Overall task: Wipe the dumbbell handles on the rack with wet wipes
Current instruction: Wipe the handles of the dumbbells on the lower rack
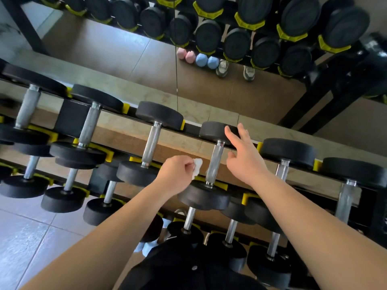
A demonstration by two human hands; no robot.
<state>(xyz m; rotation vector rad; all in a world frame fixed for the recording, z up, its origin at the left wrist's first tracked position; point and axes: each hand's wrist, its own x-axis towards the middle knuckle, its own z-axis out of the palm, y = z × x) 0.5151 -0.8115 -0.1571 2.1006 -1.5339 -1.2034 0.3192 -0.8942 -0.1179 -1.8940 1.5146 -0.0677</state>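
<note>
A black rack (pixel 71 120) with yellow cradles holds several black dumbbells with silver knurled handles on its tiers. My left hand (pixel 177 174) grips a crumpled white wet wipe (pixel 197 166), just left of the handle (pixel 214 164) of a dumbbell in the middle of the top tier. The wipe sits close to that handle, a little apart from it. My right hand (pixel 244 155) is open with fingers spread, its fingertips on the far black head (pixel 215 131) of the same dumbbell. The near head (pixel 204 197) lies below my left wrist.
A wall mirror (pixel 125 51) behind the rack reflects dumbbells, pink and blue small weights (pixel 196 57) and two shoes. More dumbbells fill the lower tiers (pixel 230 237). Grey tiled floor (pixel 31 237) lies at the lower left. Neighbouring dumbbells stand close on both sides.
</note>
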